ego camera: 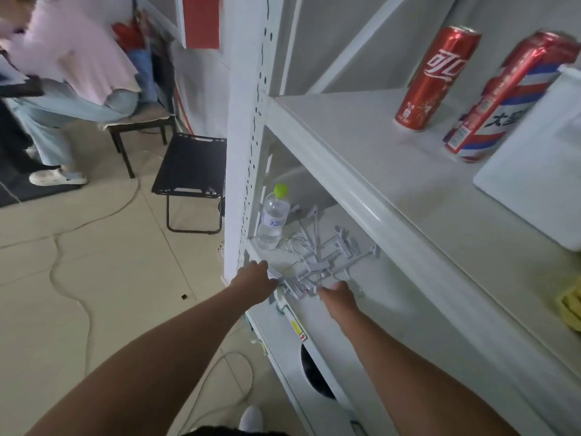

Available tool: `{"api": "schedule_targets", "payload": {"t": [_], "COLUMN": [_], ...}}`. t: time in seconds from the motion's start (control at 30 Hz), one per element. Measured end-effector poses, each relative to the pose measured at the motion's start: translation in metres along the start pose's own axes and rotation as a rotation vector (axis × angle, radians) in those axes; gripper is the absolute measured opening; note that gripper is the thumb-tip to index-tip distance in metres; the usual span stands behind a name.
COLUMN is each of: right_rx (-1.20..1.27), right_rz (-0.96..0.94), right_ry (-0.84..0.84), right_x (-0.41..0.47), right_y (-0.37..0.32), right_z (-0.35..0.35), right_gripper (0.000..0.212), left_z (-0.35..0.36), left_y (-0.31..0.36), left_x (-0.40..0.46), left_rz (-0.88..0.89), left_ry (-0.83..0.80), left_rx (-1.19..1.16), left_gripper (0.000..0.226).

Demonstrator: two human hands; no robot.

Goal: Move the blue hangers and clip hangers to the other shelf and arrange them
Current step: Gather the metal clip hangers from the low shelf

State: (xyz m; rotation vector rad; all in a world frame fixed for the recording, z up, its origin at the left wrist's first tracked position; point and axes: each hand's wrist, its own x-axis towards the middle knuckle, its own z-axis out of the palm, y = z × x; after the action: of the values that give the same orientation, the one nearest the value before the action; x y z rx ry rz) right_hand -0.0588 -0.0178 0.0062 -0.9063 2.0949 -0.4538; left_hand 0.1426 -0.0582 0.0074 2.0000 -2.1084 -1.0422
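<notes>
Both hands reach into the lower shelf (pixel 317 313): the left hand (pixel 256 280) rests its fingers on the near end of the clip hangers (pixel 317 265), and the right hand (pixel 334 294) closes around their front edge, though how firmly I cannot tell. Beyond the hands the pale hangers lie in a tangled pile. Farther back, left of them, stands a water bottle (pixel 274 218). Above, the upper shelf (pixel 393 171) holds two red cans (pixel 435 78).

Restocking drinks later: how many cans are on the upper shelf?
2. One red cola can stands toward the back; a red, white and blue can stands just right of it, beside a white container that might hide more.
</notes>
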Motion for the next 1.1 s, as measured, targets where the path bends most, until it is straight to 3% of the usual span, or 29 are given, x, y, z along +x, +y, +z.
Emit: {"api": "schedule_targets", "payload": {"t": [0.07,0.13,0.23,0.37,0.53,0.73,0.9,0.97,1.07,1.1], "right_rx": [0.028,0.014,-0.02,0.136,0.023,0.378,0.333,0.286,0.174,0.137], "right_rz": [0.048,0.082,0.036,0.063,0.096,0.126,0.14,0.173,0.157,0.145], "right_ry": [0.021,0.076,0.073,0.039,0.076,0.013,-0.035,-0.048,0.017,0.016], "right_x": [0.008,0.014,0.029,0.05,0.062,0.066,0.049,0.042,0.031,0.028], "right_y": [0.002,0.002,-0.001,-0.007,-0.005,0.003,0.016,0.022,0.03,0.03], "right_z": [0.004,0.005,0.005,0.008,0.022,0.03,0.022,0.018,0.018,0.018], "right_gripper": [0.034,0.051,0.037,0.074,0.087,0.081,0.066,0.052,0.008,0.012], "left_z": [0.006,0.012,0.019,0.037,0.06,0.064,0.077,0.083,0.086,0.086], "left_y": [0.003,0.004,0.008,0.012,0.011,0.014,0.031,0.037,0.041,0.041], "left_x": [0.015,0.03,0.055,0.08,0.094,0.094,0.074,0.068,0.063,0.061], "left_rz": [0.015,0.032,0.056,0.032,0.048,0.11,0.12,0.205,0.241,0.236], "left_ry": [-0.024,-0.043,-0.081,-0.154,-0.191,-0.277,-0.333,-0.368,-0.338,-0.337], "left_rx": [0.014,0.03,0.044,-0.053,-0.006,-0.012,-0.123,-0.13,-0.063,-0.049], "left_gripper": [0.058,0.06,0.068,0.079,0.082,0.074,0.068,0.056,0.055,0.058]}}
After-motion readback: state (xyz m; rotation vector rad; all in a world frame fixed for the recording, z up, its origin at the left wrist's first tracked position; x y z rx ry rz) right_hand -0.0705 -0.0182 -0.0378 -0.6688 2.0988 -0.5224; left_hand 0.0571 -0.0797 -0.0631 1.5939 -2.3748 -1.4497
